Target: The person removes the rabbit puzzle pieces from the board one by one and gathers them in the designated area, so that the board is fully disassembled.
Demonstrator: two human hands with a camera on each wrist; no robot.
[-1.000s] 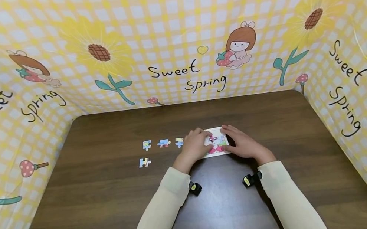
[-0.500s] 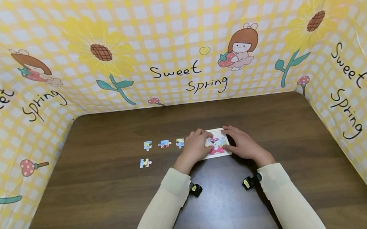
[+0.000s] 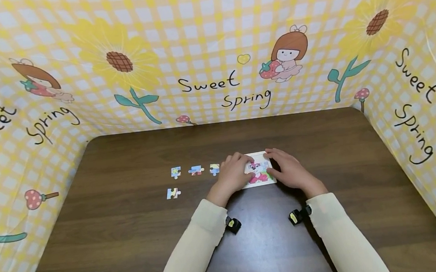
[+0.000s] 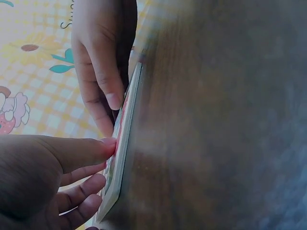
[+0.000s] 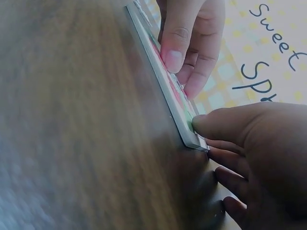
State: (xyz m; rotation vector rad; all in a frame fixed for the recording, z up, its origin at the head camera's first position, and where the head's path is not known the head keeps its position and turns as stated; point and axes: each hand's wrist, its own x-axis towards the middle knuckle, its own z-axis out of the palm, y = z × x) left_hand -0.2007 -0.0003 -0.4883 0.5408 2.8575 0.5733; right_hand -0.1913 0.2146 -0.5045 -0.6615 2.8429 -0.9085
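Note:
A small white-framed jigsaw puzzle (image 3: 260, 182) with a pink cartoon character lies on the table. My left hand (image 3: 233, 172) covers its left part, and the thumb and forefinger press spread apart on the picture. On the opposite side, my right hand (image 3: 291, 172) holds the right edge. Its thumb (image 5: 206, 125) rests on the face near the corner, with the other fingers down along the side. Seen from the left wrist, the puzzle (image 4: 125, 134) appears as a thin slab under both hands.
Left of my left hand lie loose puzzle pieces: one piece (image 3: 214, 168) right by the knuckles, then a wide piece (image 3: 196, 170), a blue and yellow piece (image 3: 175, 172), and a lower piece (image 3: 173, 193). A yellow checked cloth (image 3: 199, 31) walls in the brown table (image 3: 125, 243).
The right thumb has shifted slightly outward on the puzzle's right edge. The left hand stays nearly where it was, and the loose pieces lie as before.

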